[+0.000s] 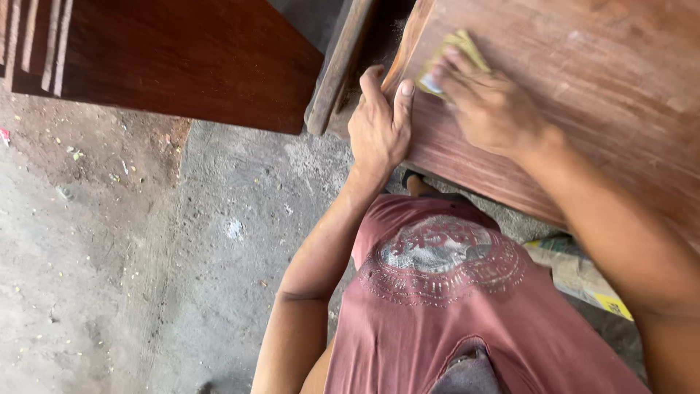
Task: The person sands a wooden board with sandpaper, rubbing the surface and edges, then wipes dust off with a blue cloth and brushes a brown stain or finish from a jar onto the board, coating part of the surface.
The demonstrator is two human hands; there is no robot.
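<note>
A large reddish-brown wooden panel (598, 95) fills the upper right. My right hand (492, 106) presses a yellowish piece of sandpaper (461, 45) flat against its surface near the left corner. My left hand (379, 124) grips the panel's left edge, thumb resting on the face and fingers curled around the side. Pale dust covers part of the wood near the sandpaper.
A dark stained wooden board (182, 58) stands at the upper left. A narrow wooden strip (339, 69) leans between it and the panel. The dusty concrete floor (146, 255) lies below. A brown paper bag (576, 273) sits under the panel at right.
</note>
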